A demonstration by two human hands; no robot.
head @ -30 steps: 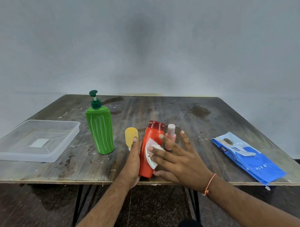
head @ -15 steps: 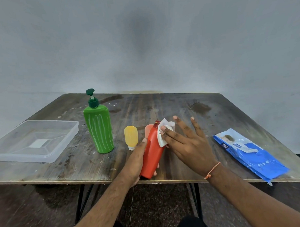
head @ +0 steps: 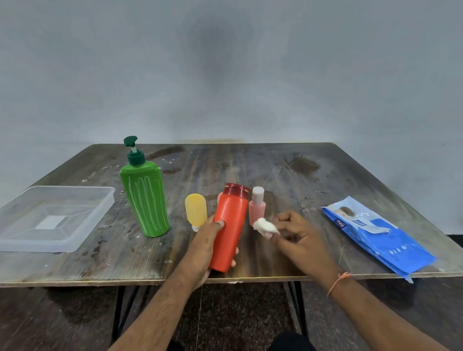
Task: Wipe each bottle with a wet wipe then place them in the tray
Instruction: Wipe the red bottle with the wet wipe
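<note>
My left hand (head: 205, 244) is wrapped around the tall orange plastic bottle with the dark red cap (head: 230, 228), thumb on its front face and fingertips showing past its lower right side. The bottle sits near the front edge of the worn wooden table (head: 291, 178), tilted, its long axis running from the base close to me up and away to the right, cap pointing toward the far side. No label or writing shows on it.

My right hand (head: 296, 234) is just right of the bottle and apart from it, fingers curled and pinching a crumpled white wet wipe (head: 265, 226).

Just behind the wipe stands the small pink bottle with a pale pink cap (head: 257, 206), upright. Left of the orange bottle stands the small yellow squeeze bottle (head: 196, 211), cap down. Further left is the tall green pump bottle with white stripes (head: 144, 194), upright, its dark green nozzle pointing right. The clear plastic tray (head: 78, 241) lies at the far left of the table.

On the right lies the blue wet-wipe pack (head: 379, 238), flat, long axis running from far-left to near-right; I can read "mee" on it, the rest being too small.
</note>
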